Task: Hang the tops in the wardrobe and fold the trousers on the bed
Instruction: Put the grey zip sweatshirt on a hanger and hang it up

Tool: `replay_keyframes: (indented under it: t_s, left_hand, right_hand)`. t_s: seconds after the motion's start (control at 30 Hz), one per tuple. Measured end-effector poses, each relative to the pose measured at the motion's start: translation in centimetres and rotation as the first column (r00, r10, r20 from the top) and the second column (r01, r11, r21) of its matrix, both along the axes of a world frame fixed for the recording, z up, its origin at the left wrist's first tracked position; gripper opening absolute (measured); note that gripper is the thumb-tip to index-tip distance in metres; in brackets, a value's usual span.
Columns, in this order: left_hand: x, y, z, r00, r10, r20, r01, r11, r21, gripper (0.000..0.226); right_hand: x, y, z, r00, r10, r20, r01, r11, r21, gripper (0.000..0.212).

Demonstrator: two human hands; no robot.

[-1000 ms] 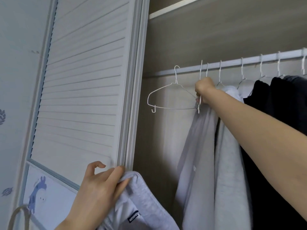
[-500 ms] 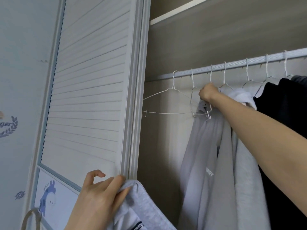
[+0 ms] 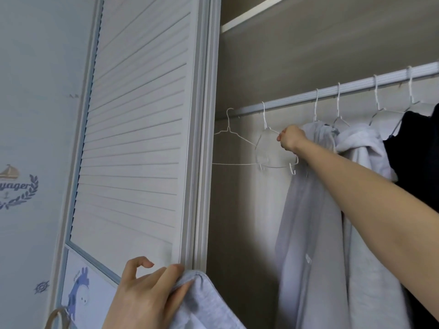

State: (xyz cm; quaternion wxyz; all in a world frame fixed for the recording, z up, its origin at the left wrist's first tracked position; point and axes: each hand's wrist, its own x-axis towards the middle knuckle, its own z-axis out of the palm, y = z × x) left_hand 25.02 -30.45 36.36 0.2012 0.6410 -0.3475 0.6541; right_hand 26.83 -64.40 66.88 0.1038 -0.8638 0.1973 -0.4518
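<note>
The grey top [image 3: 204,305] sits low at the wardrobe's edge, pinched in the left hand [image 3: 145,298], index finger curled free. The right hand [image 3: 290,138] is clenched on an empty wire hanger [image 3: 273,148] hooked on the rail [image 3: 356,87], beside hung tops [image 3: 308,222]

- A pale grey cotton top [image 3: 206,302] lies bunched at the bottom edge, gripped by its upper hem.
- An empty white wire hanger [image 3: 273,148] hangs tilted on the wardrobe's silver rail [image 3: 356,87], pinched at its shoulder.
- A second empty white wire hanger [image 3: 231,148] hangs at the rail's left end.
- A light grey hooded top [image 3: 313,210] hangs straight down on the rail.
</note>
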Motion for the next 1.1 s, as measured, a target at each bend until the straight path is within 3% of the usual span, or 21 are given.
replay_keyframes:
  t_s: [0.37,0.8,1.0,1.1]
  left_hand:
    - [1.1,-0.5,-0.5,0.999,-0.012,-0.041,0.013,0.999,0.031,0.061]
    - [1.3,-0.9,-0.8,0.997,-0.063,-0.035,0.063,0.998,-0.005,0.052]
    - [1.1,-1.2,-0.4,0.996,-0.076,-0.039,0.075,0.996,-0.046,0.052]
    - [0.6,-1.1,-0.3,0.993,-0.063,-0.098,0.063,0.998,0.003,0.057]
  right_hand:
    - [0.8,1.5,-1.3,0.972,-0.224,0.076,0.234,0.956,-0.176,0.037]
    - [-1.0,0.9,-1.5,0.936,-0.313,0.16,0.35,0.867,-0.355,0.031]
    - [-3.8,2.3,-2.5,0.957,-0.239,0.164,0.277,0.919,-0.281,0.026]
    - [-6.3,4.4,-4.2,0.964,-0.192,0.183,0.23,0.949,-0.217,0.022]
